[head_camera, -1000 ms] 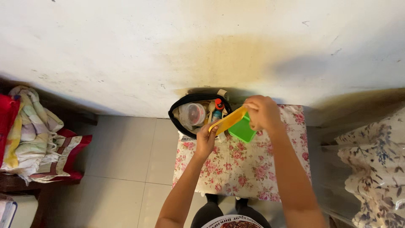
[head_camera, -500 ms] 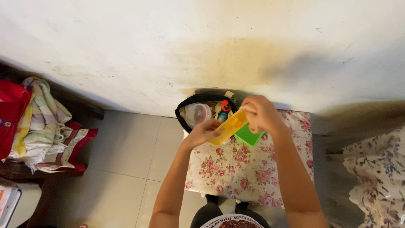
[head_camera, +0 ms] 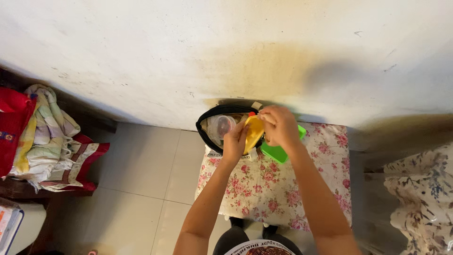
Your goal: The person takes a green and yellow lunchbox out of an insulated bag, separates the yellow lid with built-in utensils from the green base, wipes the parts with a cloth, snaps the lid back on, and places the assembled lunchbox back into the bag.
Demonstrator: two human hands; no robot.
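Observation:
Both my hands hold a flat yellow plastic container [head_camera: 254, 132] over the mouth of an open black bag [head_camera: 207, 116]. My left hand [head_camera: 234, 141] grips its near end and my right hand [head_camera: 278, 125] grips its far end. The container is tilted steeply, with one end at the bag's rim. A green plastic box [head_camera: 276, 152] lies on the floral-covered table [head_camera: 269, 193] just under my right hand. Inside the bag I see a clear round tub [head_camera: 220, 126] and a bottle with a red cap [head_camera: 252, 114], partly hidden by the container.
A stained white wall rises just behind the bag. A pile of folded cloths [head_camera: 45, 137] lies on a dark surface at the left, over a pale tiled floor [head_camera: 141, 174]. Floral fabric [head_camera: 424, 193] hangs at the right edge.
The yellow container has tipped from lying slanted across my hands to standing more upright, and both hands have moved it toward the bag's opening. My hands have come closer together.

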